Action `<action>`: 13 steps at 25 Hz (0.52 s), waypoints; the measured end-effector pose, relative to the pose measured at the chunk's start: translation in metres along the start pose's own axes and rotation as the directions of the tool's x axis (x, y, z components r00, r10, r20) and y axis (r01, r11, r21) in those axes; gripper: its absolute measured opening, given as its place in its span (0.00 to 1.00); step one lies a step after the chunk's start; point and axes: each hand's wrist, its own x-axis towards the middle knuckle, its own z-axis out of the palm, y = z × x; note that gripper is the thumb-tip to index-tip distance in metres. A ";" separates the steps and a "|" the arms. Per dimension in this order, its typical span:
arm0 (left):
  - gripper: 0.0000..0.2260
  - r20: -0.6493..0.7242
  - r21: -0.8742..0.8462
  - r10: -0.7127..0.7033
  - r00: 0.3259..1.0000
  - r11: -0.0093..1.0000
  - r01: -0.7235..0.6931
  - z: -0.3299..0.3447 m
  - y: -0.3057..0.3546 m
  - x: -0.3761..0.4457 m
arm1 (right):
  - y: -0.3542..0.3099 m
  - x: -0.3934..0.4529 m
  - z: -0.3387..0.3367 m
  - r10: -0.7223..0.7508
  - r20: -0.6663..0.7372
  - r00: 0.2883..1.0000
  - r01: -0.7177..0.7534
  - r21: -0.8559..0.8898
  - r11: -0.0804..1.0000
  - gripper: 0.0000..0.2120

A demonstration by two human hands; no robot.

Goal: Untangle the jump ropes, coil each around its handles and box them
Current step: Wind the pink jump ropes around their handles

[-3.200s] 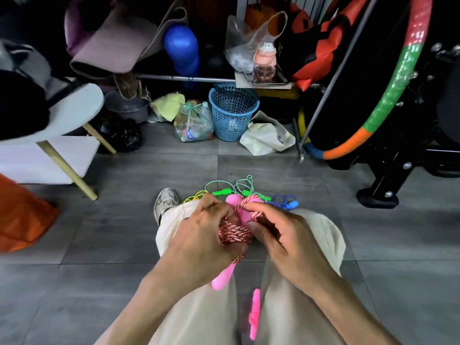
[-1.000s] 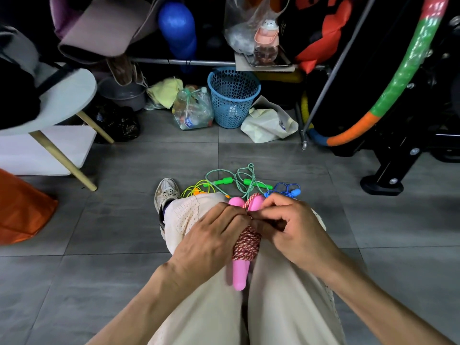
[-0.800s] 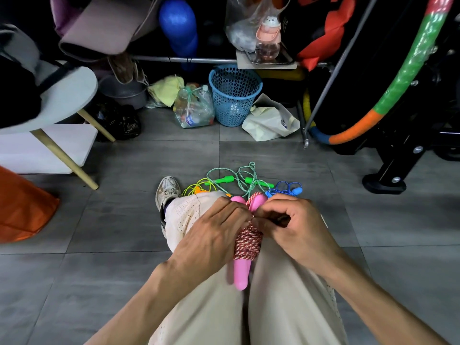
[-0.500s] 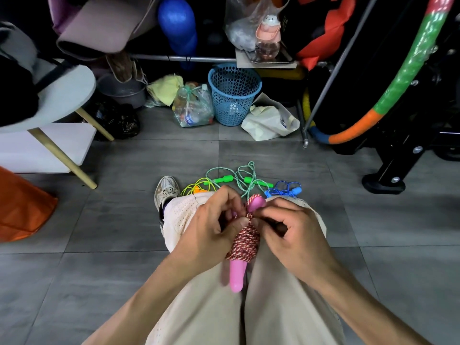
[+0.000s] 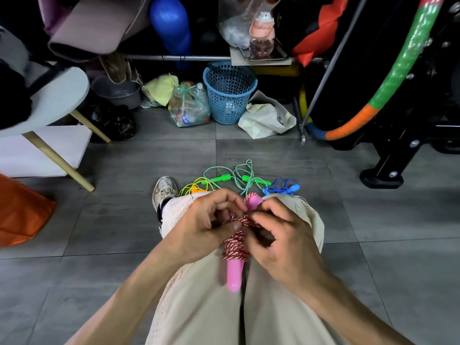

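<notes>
Since the earlier frames the coil had grown tighter and the bundle had swung upright between the knees; the left thumb, which had lain flat over the wraps, had lifted to press the top turn while the right fingertips closed in on the loose end.

Largest first: the grey tiled floor (image 5: 273, 155) held the clutter at the back, the blue basket (image 5: 229, 93) among it, and no box showed anywhere in view. On the floor just beyond the knees lay the other jump ropes (image 5: 239, 179), green, yellow and blue, loosely heaped and not yet coiled.

The left hand (image 5: 206, 227) gripped the pink jump rope (image 5: 236, 242) over the person's lap, fingers curled round the pink handles (image 5: 234, 275) and thumb on the red-and-white cord. The right hand (image 5: 281, 235) pinched the cord's end near the top of the wraps, fingers curled.

The step looked like tucking the tail under the last turn. To do it well, I judged, the left thumb should pin that turn so the coil cannot slacken, while the right hand threads the end beneath it and pulls it snug toward the handles. Letting go early would likely let the stiff braid spring loose. How much tail remained was hidden by the fingers.
</notes>
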 end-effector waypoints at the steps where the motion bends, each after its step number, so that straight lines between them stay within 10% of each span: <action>1: 0.10 -0.037 -0.003 0.003 0.999 1.000 -0.003 0.002 0.000 -0.002 | -0.001 -0.001 0.001 -0.008 0.005 1.000 0.008 -0.040 0.999 0.06; 6: 0.09 -0.290 0.092 0.054 0.956 0.995 -0.028 0.012 -0.001 -0.012 | -0.001 -0.001 0.003 -0.111 0.062 0.992 0.121 -0.208 0.971 0.09; 13: 0.08 -0.149 0.307 0.060 0.987 0.952 -0.012 0.007 0.006 -0.010 | 0.003 0.004 0.003 -0.105 0.220 0.970 0.129 -0.097 0.987 0.08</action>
